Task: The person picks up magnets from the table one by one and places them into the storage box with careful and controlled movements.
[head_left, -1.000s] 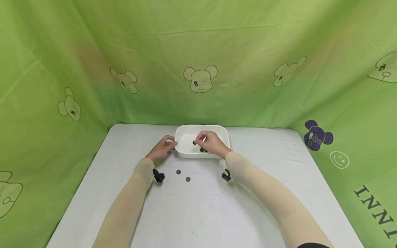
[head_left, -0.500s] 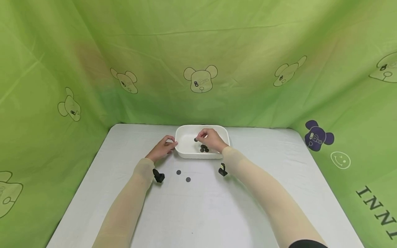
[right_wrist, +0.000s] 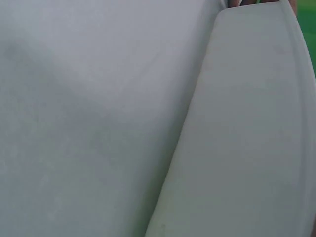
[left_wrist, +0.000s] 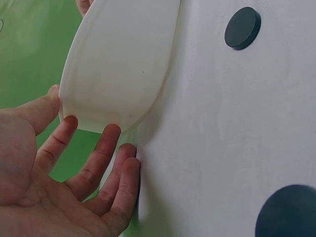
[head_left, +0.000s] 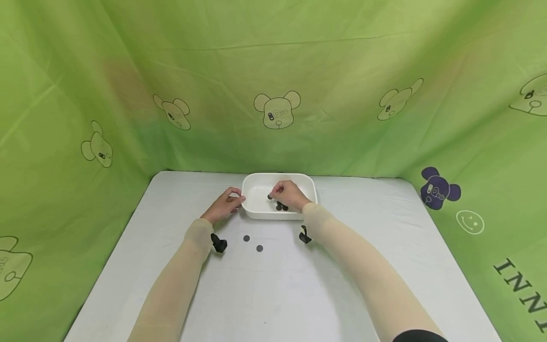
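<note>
A white plastic tub (head_left: 278, 216) stands near the table's far edge, its outer wall (right_wrist: 242, 118) filling much of the right wrist view. My left hand (head_left: 223, 205) holds its left end, thumb at the rim and fingertips (left_wrist: 112, 131) against the outside wall. Inside the tub, my right hand (head_left: 289, 194) pinches a small dark round disc (head_left: 270, 196) between thumb and index finger. Several similar discs (head_left: 279, 207) lie together on the tub floor below that hand, partly covered by it. Only the tub and table show in the right wrist view, which misses the right hand's fingertips.
Two loose dark discs lie on the white table in front of the tub: a farther disc (head_left: 246, 238) and a nearer disc (head_left: 259, 248). Black camera mounts stick out at the left wrist (head_left: 219, 243) and right wrist (head_left: 305, 235). Green printed cloth (head_left: 273, 147) encloses the table.
My right hand has shifted slightly right within the tub, still pinching a disc, and more of the discs below it show. The left hand and the two table discs have stayed put.
</note>
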`<state>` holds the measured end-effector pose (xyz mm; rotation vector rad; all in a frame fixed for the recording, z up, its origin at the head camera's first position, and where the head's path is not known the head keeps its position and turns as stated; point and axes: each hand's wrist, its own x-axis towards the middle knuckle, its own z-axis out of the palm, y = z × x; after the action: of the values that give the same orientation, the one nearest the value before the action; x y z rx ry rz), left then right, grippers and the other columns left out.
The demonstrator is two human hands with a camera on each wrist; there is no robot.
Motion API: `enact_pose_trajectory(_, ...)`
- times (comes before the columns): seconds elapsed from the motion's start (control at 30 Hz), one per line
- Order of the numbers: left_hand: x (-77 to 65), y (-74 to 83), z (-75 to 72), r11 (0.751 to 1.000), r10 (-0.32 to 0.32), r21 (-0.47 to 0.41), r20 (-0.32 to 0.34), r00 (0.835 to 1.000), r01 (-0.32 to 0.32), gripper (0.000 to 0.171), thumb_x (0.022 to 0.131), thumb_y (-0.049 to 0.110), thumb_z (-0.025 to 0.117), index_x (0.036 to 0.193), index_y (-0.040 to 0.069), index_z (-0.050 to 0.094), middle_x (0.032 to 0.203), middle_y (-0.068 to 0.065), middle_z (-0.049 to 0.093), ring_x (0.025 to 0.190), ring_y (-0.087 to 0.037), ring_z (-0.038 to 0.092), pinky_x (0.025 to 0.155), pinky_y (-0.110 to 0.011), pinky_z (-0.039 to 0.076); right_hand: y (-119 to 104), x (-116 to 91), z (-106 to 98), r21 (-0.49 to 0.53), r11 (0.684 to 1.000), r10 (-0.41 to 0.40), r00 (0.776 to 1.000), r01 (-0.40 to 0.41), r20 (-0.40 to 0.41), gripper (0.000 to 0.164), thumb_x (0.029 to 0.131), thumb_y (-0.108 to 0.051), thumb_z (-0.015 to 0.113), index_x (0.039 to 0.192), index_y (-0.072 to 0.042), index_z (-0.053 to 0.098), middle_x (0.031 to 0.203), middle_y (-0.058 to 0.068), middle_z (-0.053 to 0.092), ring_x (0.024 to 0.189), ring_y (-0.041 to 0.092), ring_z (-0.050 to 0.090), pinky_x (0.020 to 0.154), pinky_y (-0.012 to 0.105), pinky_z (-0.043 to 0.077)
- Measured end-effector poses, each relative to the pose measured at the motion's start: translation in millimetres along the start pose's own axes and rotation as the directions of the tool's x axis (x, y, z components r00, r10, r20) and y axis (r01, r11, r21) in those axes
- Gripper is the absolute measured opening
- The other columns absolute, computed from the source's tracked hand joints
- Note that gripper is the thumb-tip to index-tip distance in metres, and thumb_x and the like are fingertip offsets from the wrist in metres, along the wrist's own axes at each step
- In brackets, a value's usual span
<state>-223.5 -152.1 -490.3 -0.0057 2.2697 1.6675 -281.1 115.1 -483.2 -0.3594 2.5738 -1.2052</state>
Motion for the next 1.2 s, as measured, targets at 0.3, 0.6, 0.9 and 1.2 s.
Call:
enact_pose_trajectory(0.3,3.7,-4.5,0.1,1.000,0.000,-0.008,-0.002,1.000,0.000,0.033,0.111,0.031,0.063,0.133,0.011,0.051,0.141,-0.026,0.063,0.126,-0.035,0.063,0.111,-0.049,0.049,3.6,0.4,5.0,-0.033,0.999,0.017,1.000,-0.016,0.021,0.012,0.102,-0.018,0.073,0.100,-0.006,0.073,0.096,0.005,0.071,0.088,0.017,0.063,0.087,0.034,0.053)
enact_pose_trajectory(0.6,3.8,-2.3,-0.1,1.000,0.000,-0.004,0.002,1.000,0.000,0.031,0.111,0.031,0.063,0.132,0.012,0.051,0.142,-0.025,0.063,0.126,-0.034,0.063,0.111,-0.047,0.050,4.0,0.8,5.6,-0.046,0.999,0.021,1.000,-0.020,0.021,0.012,0.102,-0.016,0.073,0.098,-0.005,0.072,0.093,0.005,0.070,0.082,0.015,0.061,0.084,0.033,0.052)
enact_pose_trajectory(0.9,3.8,-3.5,-1.4,1.000,0.000,-0.003,0.002,1.000,0.000,0.031,0.111,0.031,0.063,0.132,0.012,0.050,0.141,-0.025,0.062,0.124,-0.034,0.063,0.111,-0.048,0.049,8.6,5.3,7.4,-0.068,0.998,0.017,1.000,-0.016,0.019,0.013,0.102,-0.018,0.073,0.096,-0.007,0.072,0.095,0.005,0.072,0.085,0.017,0.062,0.085,0.035,0.052)
enact_pose_trajectory(1.2,4.6,-4.5,-1.2,1.000,0.006,-0.022,0.006,1.000,-0.006,0.031,0.111,0.030,0.064,0.132,0.012,0.050,0.141,-0.025,0.063,0.125,-0.035,0.063,0.112,-0.048,0.049,11.5,7.4,8.0,-0.073,0.997,0.031,0.999,-0.029,0.034,0.014,0.102,-0.020,0.074,0.095,-0.009,0.071,0.087,0.002,0.069,0.078,0.015,0.062,0.079,0.032,0.051)
